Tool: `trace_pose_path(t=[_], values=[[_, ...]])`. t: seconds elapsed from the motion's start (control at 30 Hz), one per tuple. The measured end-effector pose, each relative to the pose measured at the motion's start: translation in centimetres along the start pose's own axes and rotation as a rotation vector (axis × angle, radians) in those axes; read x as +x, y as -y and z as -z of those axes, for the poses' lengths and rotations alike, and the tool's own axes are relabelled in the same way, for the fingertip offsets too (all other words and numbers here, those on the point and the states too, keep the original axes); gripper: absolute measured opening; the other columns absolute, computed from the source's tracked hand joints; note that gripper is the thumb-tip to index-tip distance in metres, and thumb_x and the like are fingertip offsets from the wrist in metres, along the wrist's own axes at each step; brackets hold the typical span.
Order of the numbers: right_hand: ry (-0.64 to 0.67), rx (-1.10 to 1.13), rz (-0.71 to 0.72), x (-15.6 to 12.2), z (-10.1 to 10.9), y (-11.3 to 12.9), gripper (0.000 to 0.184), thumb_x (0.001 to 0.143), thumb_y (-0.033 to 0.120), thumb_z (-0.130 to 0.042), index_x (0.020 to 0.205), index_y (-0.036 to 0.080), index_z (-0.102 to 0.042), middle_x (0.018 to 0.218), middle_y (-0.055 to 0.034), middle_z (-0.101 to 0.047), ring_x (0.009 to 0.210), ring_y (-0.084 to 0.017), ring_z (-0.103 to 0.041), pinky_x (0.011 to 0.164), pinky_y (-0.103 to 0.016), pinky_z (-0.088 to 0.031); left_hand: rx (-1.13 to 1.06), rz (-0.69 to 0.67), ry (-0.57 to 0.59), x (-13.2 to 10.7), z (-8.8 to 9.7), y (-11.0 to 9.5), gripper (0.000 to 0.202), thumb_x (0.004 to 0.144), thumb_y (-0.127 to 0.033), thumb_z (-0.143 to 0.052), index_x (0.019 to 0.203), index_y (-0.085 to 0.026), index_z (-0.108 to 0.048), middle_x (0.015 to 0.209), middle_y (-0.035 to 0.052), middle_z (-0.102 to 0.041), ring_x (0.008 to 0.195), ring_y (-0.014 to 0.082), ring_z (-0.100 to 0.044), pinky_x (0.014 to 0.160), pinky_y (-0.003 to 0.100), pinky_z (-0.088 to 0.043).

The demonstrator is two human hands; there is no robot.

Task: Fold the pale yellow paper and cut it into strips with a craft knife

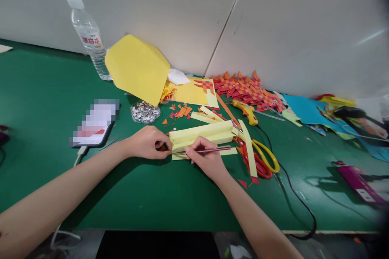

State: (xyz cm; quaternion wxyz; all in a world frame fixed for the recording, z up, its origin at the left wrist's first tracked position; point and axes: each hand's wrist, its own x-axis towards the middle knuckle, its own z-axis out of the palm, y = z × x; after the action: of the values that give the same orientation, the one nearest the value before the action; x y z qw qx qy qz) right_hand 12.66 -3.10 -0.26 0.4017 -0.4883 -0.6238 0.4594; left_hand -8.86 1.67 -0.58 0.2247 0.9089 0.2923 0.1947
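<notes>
A pale yellow paper piece [200, 132], folded lengthwise into a trough, lies on the green table in front of me. My left hand [152, 143] pinches the near left corner of the paper, thumb and forefinger closed. Held like a pencil in my right hand [206, 156] is a slim pinkish metallic tool [214, 150]; its exact kind is unclear. The tool's tip points left, along the paper's near edge towards my left fingertips. Scissors with yellow handles [267, 156] and a pair with red handles [263, 168] lie right of the paper, partly under a cut strip [249, 145].
A yellow glue gun [247, 112] with a black cord lies behind, near woven red-orange paper fish [243, 89]. Further left are a dish of googly eyes [145, 112], yellow card [138, 68], a water bottle [91, 40] and a charging phone [95, 123]. A purple power strip [358, 182] sits right.
</notes>
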Motion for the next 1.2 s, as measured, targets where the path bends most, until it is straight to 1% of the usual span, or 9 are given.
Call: trace_pose_path(t=[0.23, 0.47, 0.73, 1.2], values=[[-0.002, -0.002, 0.011, 0.06, 0.0, -0.13, 0.024, 0.075, 0.028, -0.064, 0.059, 0.021, -0.049, 0.052, 0.0029, -0.057, 0.044, -0.011, -0.051, 0.047, -0.024, -0.041, -0.002, -0.001, -0.006, 0.02, 0.0, -0.01, 0.011, 0.072, -0.022, -0.059, 0.074, -0.021, -0.07, 0.049, -0.0069, -0.051, 0.045, 0.0048, -0.045, 0.05, 0.016, -0.032], [-0.017, 0.024, -0.014, 0.0, -0.03, -0.19, 0.024, 0.075, 0.031, -0.066, 0.061, 0.02, -0.05, 0.054, 0.0021, -0.061, 0.045, -0.01, -0.053, 0.047, -0.022, -0.043, -0.008, -0.001, 0.0, -0.04, -0.05, 0.1, 0.011, 0.072, -0.023, -0.059, 0.074, -0.021, -0.07, 0.049, -0.0072, -0.049, 0.044, 0.0049, -0.045, 0.05, 0.016, -0.032], [-0.019, 0.032, -0.016, 0.01, -0.06, -0.35, 0.024, 0.075, 0.031, -0.066, 0.061, 0.02, -0.05, 0.053, 0.0025, -0.061, 0.044, -0.01, -0.053, 0.046, -0.022, -0.042, -0.011, 0.009, 0.002, 0.0, -0.02, 0.03, 0.011, 0.072, -0.023, -0.059, 0.074, -0.021, -0.07, 0.05, -0.0072, -0.05, 0.045, 0.0048, -0.045, 0.05, 0.016, -0.032], [0.006, -0.052, 0.018, -0.02, -0.16, -0.14, 0.022, 0.075, 0.026, -0.063, 0.059, 0.019, -0.05, 0.053, 0.0023, -0.057, 0.045, -0.011, -0.051, 0.047, -0.023, -0.04, 0.001, 0.014, -0.006, 0.03, -0.11, 0.04, 0.011, 0.071, -0.023, -0.06, 0.074, -0.021, -0.07, 0.048, -0.0071, -0.05, 0.044, 0.0049, -0.045, 0.05, 0.016, -0.032]])
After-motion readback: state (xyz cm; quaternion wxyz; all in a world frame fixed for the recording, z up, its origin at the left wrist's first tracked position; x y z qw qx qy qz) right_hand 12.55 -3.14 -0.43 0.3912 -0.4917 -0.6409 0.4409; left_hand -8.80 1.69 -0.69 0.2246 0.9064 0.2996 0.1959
